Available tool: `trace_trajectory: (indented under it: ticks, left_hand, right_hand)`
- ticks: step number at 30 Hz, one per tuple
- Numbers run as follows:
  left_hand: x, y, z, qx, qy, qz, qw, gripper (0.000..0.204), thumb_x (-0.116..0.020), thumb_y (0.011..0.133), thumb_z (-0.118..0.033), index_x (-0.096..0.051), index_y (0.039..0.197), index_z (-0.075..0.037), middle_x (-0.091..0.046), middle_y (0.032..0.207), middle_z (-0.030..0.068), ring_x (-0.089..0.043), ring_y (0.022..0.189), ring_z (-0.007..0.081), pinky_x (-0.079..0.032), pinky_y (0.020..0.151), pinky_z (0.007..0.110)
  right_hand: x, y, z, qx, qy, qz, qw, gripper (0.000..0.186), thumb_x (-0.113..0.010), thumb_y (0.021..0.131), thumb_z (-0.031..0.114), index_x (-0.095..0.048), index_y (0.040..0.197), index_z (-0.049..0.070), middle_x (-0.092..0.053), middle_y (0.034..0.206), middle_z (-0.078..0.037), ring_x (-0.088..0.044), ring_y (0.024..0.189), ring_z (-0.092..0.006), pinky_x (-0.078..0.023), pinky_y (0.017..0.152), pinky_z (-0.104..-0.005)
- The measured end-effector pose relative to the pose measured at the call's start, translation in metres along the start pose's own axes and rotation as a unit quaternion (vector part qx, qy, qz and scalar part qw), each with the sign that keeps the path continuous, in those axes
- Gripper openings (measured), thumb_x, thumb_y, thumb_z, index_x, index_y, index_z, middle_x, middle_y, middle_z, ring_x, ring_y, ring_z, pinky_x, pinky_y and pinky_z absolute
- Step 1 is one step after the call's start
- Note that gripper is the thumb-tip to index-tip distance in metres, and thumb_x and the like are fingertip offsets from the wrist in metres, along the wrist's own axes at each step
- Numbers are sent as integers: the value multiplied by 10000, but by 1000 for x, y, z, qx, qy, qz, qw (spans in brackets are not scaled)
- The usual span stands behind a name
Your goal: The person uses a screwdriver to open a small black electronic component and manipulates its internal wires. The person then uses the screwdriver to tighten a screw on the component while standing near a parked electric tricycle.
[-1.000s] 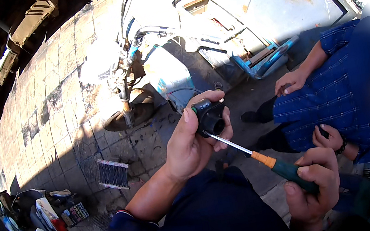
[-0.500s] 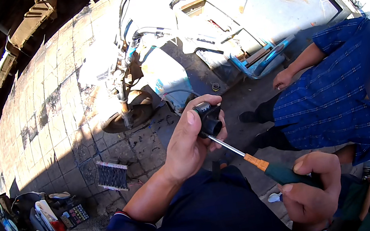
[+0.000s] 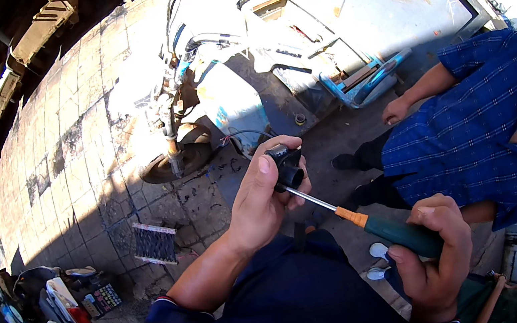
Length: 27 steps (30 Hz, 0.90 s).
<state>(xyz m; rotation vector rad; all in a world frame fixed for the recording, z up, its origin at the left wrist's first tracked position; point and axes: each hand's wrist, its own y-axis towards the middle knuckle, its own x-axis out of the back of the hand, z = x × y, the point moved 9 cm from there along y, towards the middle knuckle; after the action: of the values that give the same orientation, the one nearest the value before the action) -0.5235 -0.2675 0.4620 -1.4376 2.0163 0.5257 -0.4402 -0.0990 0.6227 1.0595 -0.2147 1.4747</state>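
My left hand (image 3: 255, 202) is closed around a small black plastic part (image 3: 290, 175) with a round collar, my thumb lying along its side. A thin dark cable (image 3: 247, 131) trails from near it toward the vehicle. In my right hand (image 3: 434, 265) is a screwdriver (image 3: 387, 227) with a green and orange handle, its fingers curled round the handle's end. The metal shaft slants up to the left, and its tip meets the underside of the black part. Where exactly the tip sits is hidden.
Ahead stands a partly stripped three-wheeler (image 3: 233, 108) with bare handlebars and front wheel. A person in a blue checked shirt (image 3: 450, 131) is close at right. A dark finned block (image 3: 155, 243) lies on the paving, with a calculator (image 3: 102, 300) and clutter at lower left.
Both hands have shifted slightly left with the part and screwdriver. The right-hand fingers have opened a little and altered their hold on the handle. White shoes show more at the lower right.
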Motion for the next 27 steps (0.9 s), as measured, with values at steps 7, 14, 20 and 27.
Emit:
trace_trajectory:
  ticks: [7, 14, 20, 27]
  left_hand:
    - [1, -2, 2, -14, 12, -14, 1000, 600, -389, 1075, -564, -464, 1395, -63, -563, 1065, 109, -534, 781, 180, -399, 650, 288]
    - [7, -7, 14, 4, 25, -18, 1000, 586, -399, 1074, -560, -468, 1384, -68, -554, 1061, 101, -521, 785, 176, -396, 651, 291]
    - [9, -5, 11, -14, 17, -10, 1000, 611, -414, 1062, -581, -464, 1387, -66, -548, 1068, 104, -520, 792, 174, -397, 655, 293]
    - [17, -5, 13, -22, 82, -8, 996, 629, -428, 1054, -594, -459, 1386, -61, -537, 1068, 114, -515, 790, 160, -392, 657, 282]
  right_hand:
    - [4, 0, 5, -33, -75, 5, 997, 360, -733, 929, 278, -579, 1112, 8, -613, 920, -135, -576, 784, -211, -448, 648, -310]
    - [-6, 12, 8, 35, 17, 81, 996, 221, -695, 954, 240, -622, 981, 33, -613, 838, -150, -574, 653, -223, -437, 593, -331]
    - [-8, 11, -12, -53, 38, 115, 991, 284, -689, 939, 216, -661, 1108, -10, -636, 763, -125, -593, 602, -204, -441, 596, -306]
    - [-23, 6, -19, -45, 34, 177, 983, 331, -724, 871, 104, -677, 1172, -25, -593, 767, -98, -571, 633, -228, -436, 565, -353]
